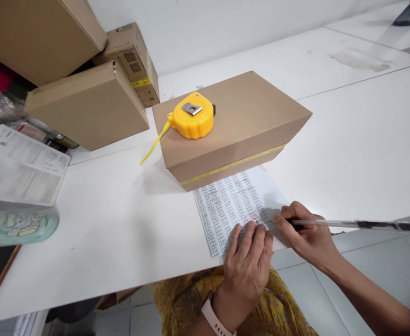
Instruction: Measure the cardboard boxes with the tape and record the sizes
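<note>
My right hand (306, 233) is closed around a pen (365, 225), its tip down near the right part of a sheet of paper (218, 219). Columns of small handwriting and a reddish round mark cover much of the sheet. My left hand (248, 256) lies flat on the paper's lower edge, fingers stretched out, holding nothing. A closed cardboard box (239, 112) with a yellow strip along its side rests over the sheet's far end. On top of the box sits a yellow tape measure (193, 115) with a wrist strap hanging off the left.
Several cardboard boxes (86, 107) are stacked at the back left by the wall. Printed papers (23, 163) and a pale green patterned bottle (19, 227) stand at the left. The white table's (114, 252) front edge runs just before my lap.
</note>
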A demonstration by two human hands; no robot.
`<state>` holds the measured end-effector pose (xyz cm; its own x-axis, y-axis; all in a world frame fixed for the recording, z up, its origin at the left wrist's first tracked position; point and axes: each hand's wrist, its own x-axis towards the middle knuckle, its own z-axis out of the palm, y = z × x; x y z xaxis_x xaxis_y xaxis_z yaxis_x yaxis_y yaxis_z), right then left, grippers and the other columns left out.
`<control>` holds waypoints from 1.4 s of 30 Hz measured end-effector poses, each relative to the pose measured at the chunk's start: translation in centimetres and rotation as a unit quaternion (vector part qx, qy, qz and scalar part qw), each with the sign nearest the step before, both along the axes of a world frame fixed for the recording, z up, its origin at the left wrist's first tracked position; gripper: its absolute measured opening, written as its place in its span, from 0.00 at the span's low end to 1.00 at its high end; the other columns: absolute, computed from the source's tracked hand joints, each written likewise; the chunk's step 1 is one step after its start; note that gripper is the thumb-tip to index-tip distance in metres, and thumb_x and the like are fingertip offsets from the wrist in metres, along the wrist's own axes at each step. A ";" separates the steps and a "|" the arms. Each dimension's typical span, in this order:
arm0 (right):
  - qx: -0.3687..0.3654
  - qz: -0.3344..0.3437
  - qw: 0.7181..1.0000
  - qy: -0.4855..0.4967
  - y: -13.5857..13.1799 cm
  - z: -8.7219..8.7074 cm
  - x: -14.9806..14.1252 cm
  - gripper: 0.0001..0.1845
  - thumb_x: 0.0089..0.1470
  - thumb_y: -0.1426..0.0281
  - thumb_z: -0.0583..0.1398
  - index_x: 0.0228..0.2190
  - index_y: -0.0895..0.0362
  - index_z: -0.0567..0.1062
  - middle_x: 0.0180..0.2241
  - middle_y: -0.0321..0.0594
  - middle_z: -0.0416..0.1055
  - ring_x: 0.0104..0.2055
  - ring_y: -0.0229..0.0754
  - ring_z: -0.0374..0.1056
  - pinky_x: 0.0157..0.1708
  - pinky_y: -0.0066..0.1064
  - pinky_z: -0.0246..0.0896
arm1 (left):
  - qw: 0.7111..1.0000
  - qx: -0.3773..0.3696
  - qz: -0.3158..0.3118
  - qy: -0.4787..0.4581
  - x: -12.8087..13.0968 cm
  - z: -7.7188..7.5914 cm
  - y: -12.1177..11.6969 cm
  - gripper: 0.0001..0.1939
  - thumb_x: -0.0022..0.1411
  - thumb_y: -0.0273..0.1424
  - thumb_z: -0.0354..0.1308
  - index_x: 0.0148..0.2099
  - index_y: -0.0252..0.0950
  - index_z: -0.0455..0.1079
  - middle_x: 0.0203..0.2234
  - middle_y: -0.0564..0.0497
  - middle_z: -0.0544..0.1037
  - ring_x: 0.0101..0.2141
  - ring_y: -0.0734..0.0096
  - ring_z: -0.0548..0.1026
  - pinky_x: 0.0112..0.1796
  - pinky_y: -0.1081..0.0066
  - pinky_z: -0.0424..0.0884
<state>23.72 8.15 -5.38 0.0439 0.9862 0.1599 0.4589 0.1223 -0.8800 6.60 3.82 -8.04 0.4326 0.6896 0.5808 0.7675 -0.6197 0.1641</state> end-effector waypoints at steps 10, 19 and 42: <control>-0.044 -0.006 0.999 0.018 0.3 0.5 1.0 0.16 0.63 0.58 0.60 0.27 0.52 0.66 0.22 0.32 0.60 0.22 0.35 0.53 0.19 0.28 0.50 | 1.000 -0.012 -0.008 0.008 -0.2 -0.1 -0.1 0.17 0.72 0.26 0.54 0.59 0.30 0.73 0.57 0.49 0.78 0.62 0.61 0.70 0.67 0.57 0.57; -0.004 -0.017 0.999 0.039 0.5 0.5 0.7 0.21 0.61 0.56 0.62 0.22 0.52 0.64 0.19 0.30 0.57 0.20 0.34 0.50 0.18 0.28 0.47 | 1.000 -0.001 -0.001 0.008 -0.1 -0.3 0.0 0.16 0.71 0.28 0.57 0.59 0.31 0.73 0.58 0.47 0.77 0.61 0.60 0.70 0.65 0.57 0.62; 0.010 0.020 1.000 -0.003 0.3 -0.2 1.0 0.15 0.63 0.66 0.59 0.25 0.52 0.63 0.20 0.28 0.55 0.20 0.33 0.49 0.18 0.27 0.45 | 1.000 0.003 0.003 -0.002 0.0 -0.2 0.0 0.16 0.71 0.28 0.57 0.58 0.31 0.74 0.56 0.49 0.79 0.60 0.61 0.71 0.68 0.57 0.56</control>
<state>24.67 8.40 -5.53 0.0035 0.9836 0.1802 0.4588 0.1585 -0.8743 6.63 3.79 -8.24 0.4254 0.6891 0.5867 0.7707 -0.6156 0.1644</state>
